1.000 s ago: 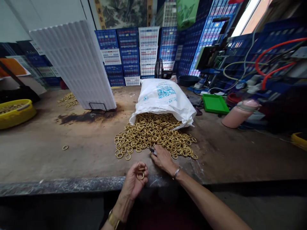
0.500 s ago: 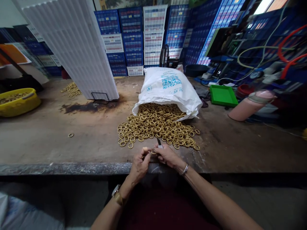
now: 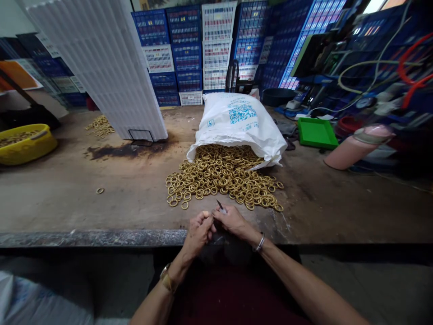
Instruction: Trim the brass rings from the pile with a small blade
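Note:
Brass-coloured rings [image 3: 219, 178] spill in a heap from the open mouth of a white sack [image 3: 237, 122] onto the table. Just in front of the heap, near the table's front edge, my two hands meet. My right hand [image 3: 232, 220] is closed round a small knife [image 3: 221, 207], its dark blade pointing up and left. The fingers of my left hand [image 3: 199, 230] are closed in a pinch beside the right fingertips; what they hold is hidden. One loose ring [image 3: 100, 191] lies apart on the left.
A yellow tub [image 3: 27, 146] stands far left, near white corrugated sheets [image 3: 101, 72] and a small ring pile [image 3: 100, 126]. Right of the sack are a green tray [image 3: 317, 133] and a pink flask [image 3: 355, 149]. Stacked crates [image 3: 184, 54] stand behind the table.
The ring seen between my fingers earlier is now hidden. My left fingers have curled in more, and the knife blade has tilted further left.

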Tool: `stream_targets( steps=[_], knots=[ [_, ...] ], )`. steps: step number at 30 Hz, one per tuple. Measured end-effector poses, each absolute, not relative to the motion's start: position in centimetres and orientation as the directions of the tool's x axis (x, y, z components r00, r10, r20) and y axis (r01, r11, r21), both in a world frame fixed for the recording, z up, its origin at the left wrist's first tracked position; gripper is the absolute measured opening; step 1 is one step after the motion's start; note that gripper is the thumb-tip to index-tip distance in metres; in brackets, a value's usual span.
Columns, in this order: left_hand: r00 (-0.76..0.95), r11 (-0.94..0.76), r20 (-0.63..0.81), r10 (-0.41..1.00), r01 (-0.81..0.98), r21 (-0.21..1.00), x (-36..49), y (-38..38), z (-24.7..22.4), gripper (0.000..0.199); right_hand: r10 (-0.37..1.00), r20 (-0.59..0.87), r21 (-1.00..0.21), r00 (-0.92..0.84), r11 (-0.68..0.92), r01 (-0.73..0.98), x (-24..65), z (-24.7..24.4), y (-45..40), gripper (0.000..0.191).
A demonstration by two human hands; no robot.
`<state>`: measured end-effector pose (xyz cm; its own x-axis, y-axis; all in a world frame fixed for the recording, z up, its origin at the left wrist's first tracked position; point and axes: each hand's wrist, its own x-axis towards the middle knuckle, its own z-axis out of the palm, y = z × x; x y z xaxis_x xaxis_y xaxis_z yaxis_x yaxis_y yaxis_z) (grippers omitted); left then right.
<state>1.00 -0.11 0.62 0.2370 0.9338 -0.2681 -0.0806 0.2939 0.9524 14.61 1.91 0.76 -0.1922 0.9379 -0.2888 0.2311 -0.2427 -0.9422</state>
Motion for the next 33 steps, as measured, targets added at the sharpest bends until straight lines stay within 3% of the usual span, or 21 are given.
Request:
stream_targets(
  steps=[3, 6, 8, 10, 14, 21, 26, 33],
  knots=[
    [0.29, 0.344, -0.283, 0.914, -0.189, 0.92, 0.8, -0.2, 0.3, 0.031, 0.925, -0.304, -0.94, -0.227, -0.253, 0.228, 14.7, 0.9, 2.1, 0.024],
    [0.278, 0.358, -0.283, 0.918, -0.27, 0.894, 0.8, -0.2, 0.2, 0.03, 0.953, -0.276, -0.918, -0.123, -0.223, 0.329, 15.1, 0.8, 2.4, 0.021],
    [0.254, 0.351, -0.286, 0.924, -0.268, 0.897, 0.8, -0.3, 0.2, 0.031, 0.984, -0.153, -0.871, -0.087, -0.093, 0.482, 15.4, 0.7, 2.4, 0.017],
    [0.225, 0.329, -0.277, 0.934, -0.241, 0.913, 0.8, -0.3, 0.2, 0.032, 0.981, -0.032, -0.783, -0.19, 0.094, 0.615, 15.6, 0.6, 2.1, 0.014],
    [0.212, 0.274, -0.235, 0.949, -0.174, 0.946, 0.8, -0.3, 0.0, 0.033, 0.928, -0.019, -0.627, -0.372, 0.278, 0.728, 15.5, 0.7, 1.4, 0.015],
    [0.229, 0.243, -0.212, 0.95, -0.118, 0.963, 0.6, -0.4, 0.1, 0.031, 0.908, -0.068, -0.49, -0.413, 0.33, 0.807, 15.4, 0.5, 1.3, 0.017],
    [0.361, 0.34, -0.233, 0.903, -0.268, 0.901, 0.8, -1.3, 1.6, 0.029, 0.959, -0.09, -0.319, -0.27, 0.229, 0.92, 16.3, 0.5, 2.3, 0.023],
    [0.362, 0.453, -0.304, 0.881, -0.462, 0.762, 0.9, -1.2, 2.1, 0.029, 0.988, 0.139, -0.249, -0.07, 0.103, 0.963, 17.3, 2.1, 6.1, 0.019]
  ],
)
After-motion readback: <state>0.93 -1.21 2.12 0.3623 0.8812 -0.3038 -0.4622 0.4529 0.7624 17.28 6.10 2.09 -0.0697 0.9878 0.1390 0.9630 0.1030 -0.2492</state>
